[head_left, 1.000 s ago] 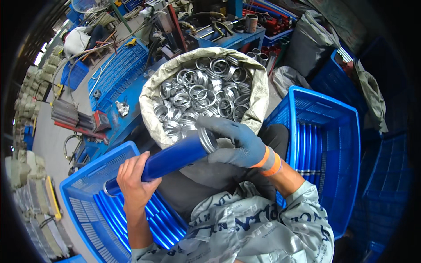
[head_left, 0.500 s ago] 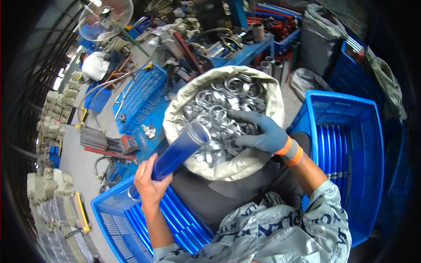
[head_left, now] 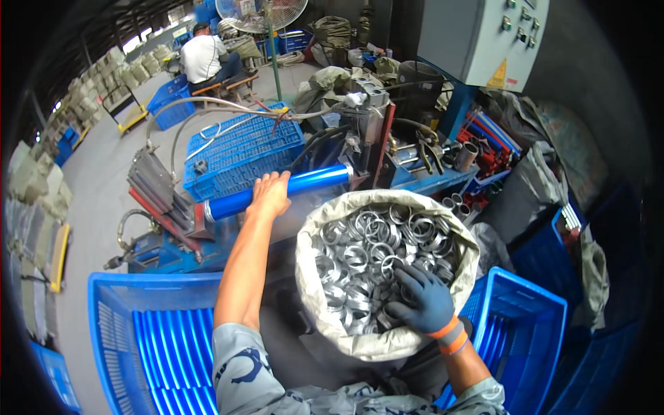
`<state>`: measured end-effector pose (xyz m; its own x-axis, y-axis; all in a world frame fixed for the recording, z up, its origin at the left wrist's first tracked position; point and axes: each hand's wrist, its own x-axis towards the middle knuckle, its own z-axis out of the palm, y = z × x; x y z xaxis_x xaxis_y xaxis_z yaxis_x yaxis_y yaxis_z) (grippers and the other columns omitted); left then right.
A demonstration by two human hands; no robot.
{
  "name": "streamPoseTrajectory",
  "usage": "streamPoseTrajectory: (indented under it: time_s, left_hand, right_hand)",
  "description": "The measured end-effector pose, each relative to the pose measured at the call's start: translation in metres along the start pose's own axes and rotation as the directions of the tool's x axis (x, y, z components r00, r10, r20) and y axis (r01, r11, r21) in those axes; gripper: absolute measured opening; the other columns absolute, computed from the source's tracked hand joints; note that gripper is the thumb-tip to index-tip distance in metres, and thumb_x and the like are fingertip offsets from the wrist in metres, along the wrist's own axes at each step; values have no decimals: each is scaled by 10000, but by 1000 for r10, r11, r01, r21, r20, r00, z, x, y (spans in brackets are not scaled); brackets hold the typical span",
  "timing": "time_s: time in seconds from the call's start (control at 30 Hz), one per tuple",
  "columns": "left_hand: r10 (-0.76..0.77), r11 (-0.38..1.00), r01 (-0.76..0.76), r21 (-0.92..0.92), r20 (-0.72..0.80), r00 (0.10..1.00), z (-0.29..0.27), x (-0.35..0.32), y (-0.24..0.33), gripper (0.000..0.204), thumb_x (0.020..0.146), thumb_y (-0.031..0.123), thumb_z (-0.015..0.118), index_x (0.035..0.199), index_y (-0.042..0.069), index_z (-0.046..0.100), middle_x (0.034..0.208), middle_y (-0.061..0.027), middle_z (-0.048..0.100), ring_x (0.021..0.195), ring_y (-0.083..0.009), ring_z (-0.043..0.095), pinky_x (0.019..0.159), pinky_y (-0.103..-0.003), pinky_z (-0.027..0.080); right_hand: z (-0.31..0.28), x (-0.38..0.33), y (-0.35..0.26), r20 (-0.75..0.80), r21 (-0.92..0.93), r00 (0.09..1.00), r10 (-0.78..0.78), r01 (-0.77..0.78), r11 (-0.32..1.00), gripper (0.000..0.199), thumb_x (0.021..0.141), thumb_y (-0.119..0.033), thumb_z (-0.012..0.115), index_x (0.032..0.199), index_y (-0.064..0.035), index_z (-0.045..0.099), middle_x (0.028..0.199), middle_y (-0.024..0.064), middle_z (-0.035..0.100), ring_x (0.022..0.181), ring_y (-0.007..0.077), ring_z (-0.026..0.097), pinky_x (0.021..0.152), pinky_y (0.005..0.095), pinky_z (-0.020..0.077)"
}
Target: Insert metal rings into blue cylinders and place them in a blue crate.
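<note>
My bare left hand [head_left: 270,196] is closed over a shiny blue metal tube [head_left: 311,181]. That tube lies level across a bench machine, its left end against a red and grey end block [head_left: 197,220] and its right end by an upright grey and red fixture [head_left: 372,131]. In a blue-grey glove with an orange cuff, my right hand [head_left: 422,299] reaches into a white woven sack [head_left: 310,277] of silver metal rings [head_left: 356,257]. Its fingers are apart, thumb away from forefinger, and the fingertips are beside one upright ring [head_left: 391,265].
Blue crates of blue tubes stand at left [head_left: 111,332] and right [head_left: 536,332]. Behind the machine are an upturned blue crate [head_left: 242,149] and hoses. A grey control box [head_left: 477,41] hangs at upper right. Farther back, a person in a white shirt [head_left: 202,59] sits near a fan.
My left hand has carried the blue tube forward from beside the sack onto the machine, turning it level. My right hand stays among the rings. The view has tilted up.
</note>
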<state>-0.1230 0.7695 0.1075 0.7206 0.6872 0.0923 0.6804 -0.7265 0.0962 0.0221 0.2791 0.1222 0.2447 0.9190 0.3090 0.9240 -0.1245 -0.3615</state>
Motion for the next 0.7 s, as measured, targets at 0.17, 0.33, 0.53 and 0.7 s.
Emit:
streamPoseTrajectory:
  time_s: [0.17, 0.33, 0.53, 0.7]
  left_hand:
    - [-59, 995, 64, -73, 60, 996, 46, 27, -21, 754, 887, 104, 865, 1604, 130, 633, 1529, -174, 692, 1497, -389, 608, 1289, -559, 453]
    - [-48, 995, 52, -88, 46, 998, 71, 21, -40, 756, 882, 126, 891, 1595, 136, 640, 1499, -173, 699, 1467, -389, 617, 1272, -549, 455]
    - [-19, 997, 14, -77, -64, 998, 93, 19, -43, 779, 879, 151, 935, 1598, 126, 637, 1454, -171, 711, 1418, -378, 635, 1236, -544, 462]
    - [13, 998, -18, -57, -101, 995, 102, 16, -36, 828, 880, 178, 948, 1632, 118, 607, 1499, -169, 694, 1466, -379, 607, 1293, -596, 412]
  right_hand:
    - [-3, 15, -2, -4, 21, 999, 47, -46, 999, 776, 906, -495, 918, 1549, -110, 715, 1516, 175, 737, 1400, 462, 682, 1169, 572, 558]
    - [3, 23, 1, 22, -12, 999, 39, -39, 999, 760, 893, -477, 933, 1524, -105, 730, 1495, 174, 748, 1385, 443, 694, 1146, 562, 571]
    - [2, 24, -3, 23, -6, 999, 46, -46, 999, 748, 888, -475, 934, 1507, -102, 741, 1485, 171, 751, 1358, 443, 703, 1124, 562, 580]
    - [-3, 14, -2, 12, -35, 999, 39, -38, 999, 780, 882, -505, 928, 1521, -106, 727, 1512, 163, 733, 1373, 447, 691, 1131, 567, 574]
